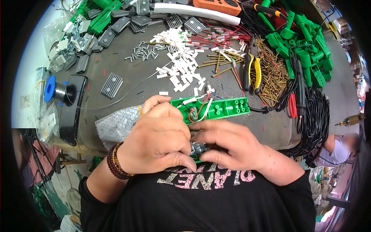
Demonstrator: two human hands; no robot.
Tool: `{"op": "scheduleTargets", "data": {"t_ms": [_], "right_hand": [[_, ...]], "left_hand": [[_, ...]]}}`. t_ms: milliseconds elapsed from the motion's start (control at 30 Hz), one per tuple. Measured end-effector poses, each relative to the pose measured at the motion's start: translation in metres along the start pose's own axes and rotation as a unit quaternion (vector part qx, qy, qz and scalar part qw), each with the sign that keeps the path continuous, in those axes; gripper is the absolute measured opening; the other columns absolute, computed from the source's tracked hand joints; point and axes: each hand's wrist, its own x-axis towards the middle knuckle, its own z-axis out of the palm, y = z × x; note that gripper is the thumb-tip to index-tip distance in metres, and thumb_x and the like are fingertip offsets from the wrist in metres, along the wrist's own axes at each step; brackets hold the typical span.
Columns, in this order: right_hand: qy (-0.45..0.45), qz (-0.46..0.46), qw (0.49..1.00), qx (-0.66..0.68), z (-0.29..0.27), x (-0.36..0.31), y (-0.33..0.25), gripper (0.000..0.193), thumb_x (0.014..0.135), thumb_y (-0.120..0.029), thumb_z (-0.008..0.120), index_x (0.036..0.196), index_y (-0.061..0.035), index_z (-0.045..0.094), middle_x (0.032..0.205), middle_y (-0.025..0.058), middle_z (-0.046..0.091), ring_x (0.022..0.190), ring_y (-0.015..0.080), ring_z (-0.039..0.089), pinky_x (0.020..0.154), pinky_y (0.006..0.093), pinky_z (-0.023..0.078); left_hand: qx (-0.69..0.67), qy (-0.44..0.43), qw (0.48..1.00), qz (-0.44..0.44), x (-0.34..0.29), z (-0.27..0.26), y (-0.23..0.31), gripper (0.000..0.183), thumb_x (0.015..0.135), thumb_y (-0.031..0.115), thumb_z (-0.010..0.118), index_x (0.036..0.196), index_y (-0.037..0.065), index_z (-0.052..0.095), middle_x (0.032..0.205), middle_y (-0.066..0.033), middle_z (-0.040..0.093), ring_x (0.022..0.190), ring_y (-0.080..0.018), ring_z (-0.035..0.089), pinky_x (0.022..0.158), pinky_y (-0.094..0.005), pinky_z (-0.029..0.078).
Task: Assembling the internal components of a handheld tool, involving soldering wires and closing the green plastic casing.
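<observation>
A long green plastic housing shell lies open in front of me, with red and white wires inside its channel. My left hand is closed around the left part of this work, knuckles up, hiding what its fingers press on. My right hand has its fingers and thumb curled in from the right, slightly blurred at the tips. Between the two hands shows a small dark, shiny part with a green edge below it; its kind is unclear. What the right fingertips grip is hidden.
Bubble wrap lies by my left wrist, near a phone and a solder spool. Beyond are white sleeves, screws, brass rods, yellow-handled pliers, grey finned blocks, green housings and black cables.
</observation>
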Motion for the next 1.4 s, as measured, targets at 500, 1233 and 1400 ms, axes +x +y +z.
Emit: {"op": "scheduleTargets", "data": {"t_ms": [500,1233,1400], "right_hand": [[-0.020,0.039,0.993,-0.109,-0.027,0.005,0.000,0.036,0.079,-0.012,0.076,0.114,-0.0095,0.067,0.104,0.0099,0.054,0.082,0.0234,0.060,0.068,0.0347,0.053],[0.049,-0.058,0.968,-0.238,-0.090,-0.010,0.008,0.021,0.077,-0.013,0.078,0.097,-0.0081,0.073,0.095,0.0107,0.069,0.079,0.0233,0.068,0.065,0.0344,0.054],[0.411,0.136,0.901,-0.001,-0.216,0.029,0.103,0.044,0.092,-0.004,0.065,0.135,-0.0055,0.056,0.124,0.0079,0.061,0.091,0.0114,0.060,0.078,0.0276,0.048]], "left_hand": [[0.016,-0.002,1.000,0.006,0.025,0.008,-0.002,0.026,0.070,0.041,0.081,0.074,0.021,0.066,0.081,0.0092,0.057,0.089,-0.0184,0.056,0.095,-0.0486,0.035],[0.383,0.004,0.904,-0.189,0.124,-0.036,-0.085,0.023,0.087,0.026,0.071,0.094,0.005,0.066,0.091,-0.0132,0.066,0.087,-0.0310,0.065,0.078,-0.0412,0.052],[-0.062,0.258,0.936,-0.233,0.080,-0.041,0.016,0.006,0.084,0.004,0.070,0.089,0.003,0.066,0.082,-0.0105,0.065,0.067,-0.0254,0.061,0.061,-0.0317,0.048]]}}
